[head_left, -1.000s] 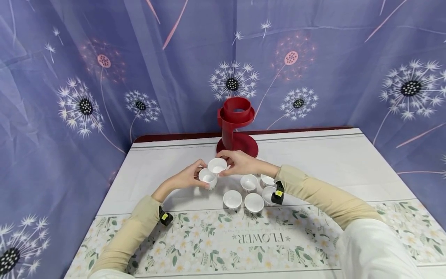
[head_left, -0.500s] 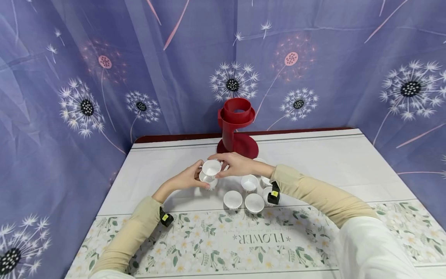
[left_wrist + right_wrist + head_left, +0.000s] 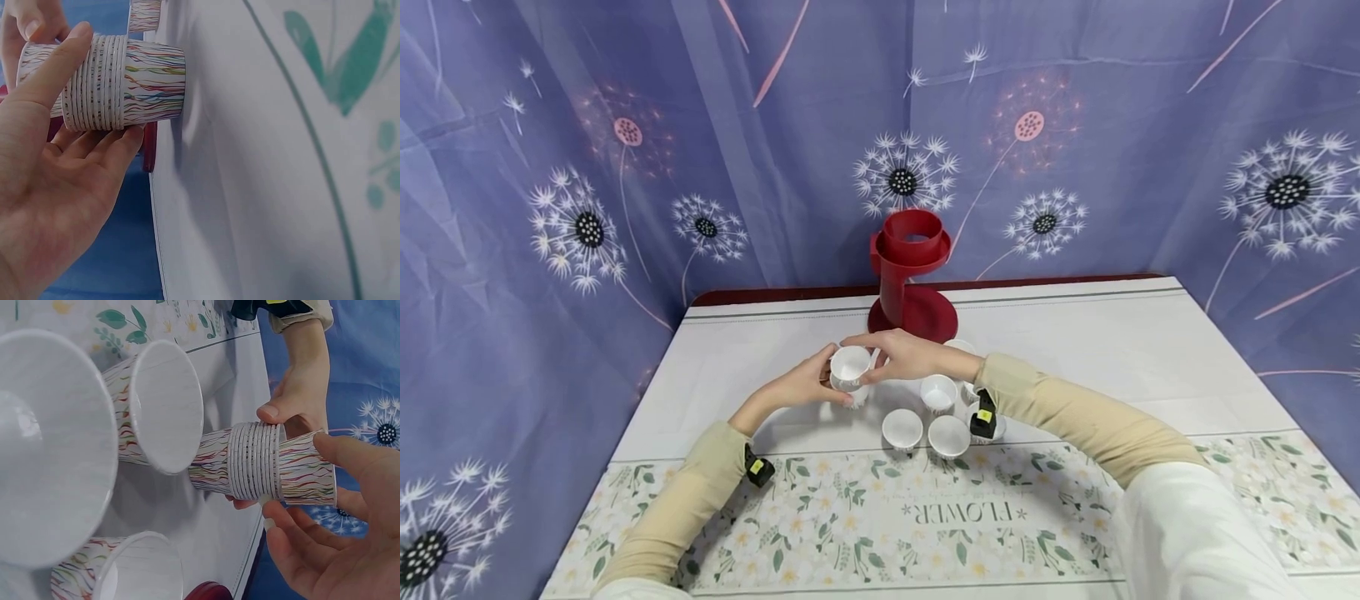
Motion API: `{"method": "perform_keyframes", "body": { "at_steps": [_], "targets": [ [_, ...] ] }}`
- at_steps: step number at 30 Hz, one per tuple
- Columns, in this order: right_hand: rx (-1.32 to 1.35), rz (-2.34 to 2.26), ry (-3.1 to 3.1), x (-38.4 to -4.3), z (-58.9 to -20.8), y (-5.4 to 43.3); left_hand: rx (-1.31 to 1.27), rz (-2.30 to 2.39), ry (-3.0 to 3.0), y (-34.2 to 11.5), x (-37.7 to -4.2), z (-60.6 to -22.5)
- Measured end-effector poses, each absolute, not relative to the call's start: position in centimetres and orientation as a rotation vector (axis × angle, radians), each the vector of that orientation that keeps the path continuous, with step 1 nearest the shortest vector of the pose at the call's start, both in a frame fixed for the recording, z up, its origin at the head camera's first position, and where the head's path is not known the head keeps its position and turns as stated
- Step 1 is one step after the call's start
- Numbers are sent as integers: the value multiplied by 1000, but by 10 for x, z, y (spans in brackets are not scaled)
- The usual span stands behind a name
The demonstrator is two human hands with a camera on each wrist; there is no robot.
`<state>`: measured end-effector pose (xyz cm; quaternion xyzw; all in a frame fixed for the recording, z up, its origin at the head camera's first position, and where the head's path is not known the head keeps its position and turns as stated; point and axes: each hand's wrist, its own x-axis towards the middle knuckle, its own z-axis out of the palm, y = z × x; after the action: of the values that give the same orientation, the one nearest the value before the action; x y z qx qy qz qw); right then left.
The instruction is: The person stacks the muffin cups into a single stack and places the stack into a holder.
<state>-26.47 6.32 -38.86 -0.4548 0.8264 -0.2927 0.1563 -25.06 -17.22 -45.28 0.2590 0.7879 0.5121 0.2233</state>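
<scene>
My left hand (image 3: 801, 383) holds an upright stack of white paper cups (image 3: 155, 81), patterned with coloured wavy lines. In the left wrist view its thumb lies along one side and its fingers are round the other, by the closely packed rims. From the right, my right hand (image 3: 906, 354) holds a single paper cup (image 3: 851, 363) at the top of the stack. The right wrist view shows that cup's lower part seated in the stack's mouth or just at it; I cannot tell how deep. Several more paper cups (image 3: 902, 429) stand on the table, partly under my right forearm.
Behind the hands is a red stand (image 3: 891, 292) with a round base and a ring-shaped top. The table (image 3: 1075, 333) has a white cloth with a floral band. A purple dandelion-print curtain (image 3: 775, 167) hangs behind and beside it.
My right hand has brought its paper cup left and slightly down, from beside the stack to over its mouth. The left hand has stayed in place round the stack.
</scene>
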Motion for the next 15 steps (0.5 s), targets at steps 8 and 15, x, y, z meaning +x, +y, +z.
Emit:
{"method": "perform_keyframes", "body": {
  "at_steps": [8,15],
  "targets": [
    [-1310,-797,2360,-265,-388,54,697,1414,2219,-173,-252,-455],
    [-1215,-721,2383,-264,-389,51,732,1409,2207,-172,-252,-456]
  ]
}}
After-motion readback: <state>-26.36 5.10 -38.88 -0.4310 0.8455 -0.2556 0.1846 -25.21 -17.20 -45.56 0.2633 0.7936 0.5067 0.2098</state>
